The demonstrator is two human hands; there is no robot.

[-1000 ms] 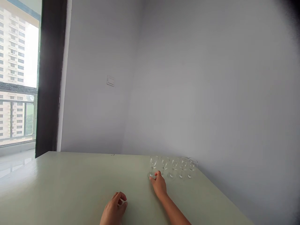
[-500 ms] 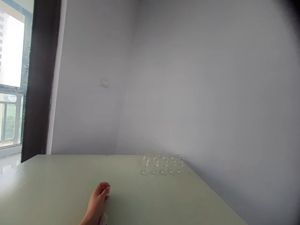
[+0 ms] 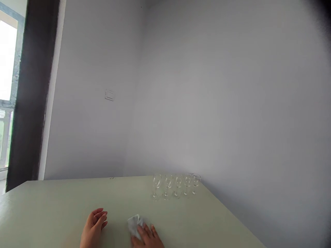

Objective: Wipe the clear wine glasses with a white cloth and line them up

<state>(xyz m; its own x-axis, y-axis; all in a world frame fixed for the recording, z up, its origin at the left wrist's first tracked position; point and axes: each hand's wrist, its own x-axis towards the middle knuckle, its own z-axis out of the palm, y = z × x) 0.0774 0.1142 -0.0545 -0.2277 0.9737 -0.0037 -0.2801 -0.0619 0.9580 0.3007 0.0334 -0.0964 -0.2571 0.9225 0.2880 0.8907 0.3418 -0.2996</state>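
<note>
My left hand (image 3: 94, 224) hovers over or rests on the pale green table (image 3: 51, 210), its fingers loosely curled with gaps between them and nothing in them. To its right, my right hand (image 3: 148, 237) presses a light grey cloth (image 3: 134, 223) on the tabletop. Its fingers are spread over the near right part of the cloth and hide that part. Beyond both hands, several clear stemmed glasses stand upright in a row, among them the leftmost glass (image 3: 156, 182) and the rightmost glass (image 3: 196, 181). Neither hand touches them.
A grey wall (image 3: 219, 103) runs along the table's right and far sides. On the far wall sits a light switch (image 3: 109, 95). A dark pillar or frame (image 3: 33, 86) and a window (image 3: 6, 62) are at the left. Small dark marks (image 3: 111, 178) show at the table's far edge.
My right hand has come into view with the cloth spread under its fingers. The left hand sits further left in the picture, still curled. The whole view has shifted slightly; the glasses stand as before.
</note>
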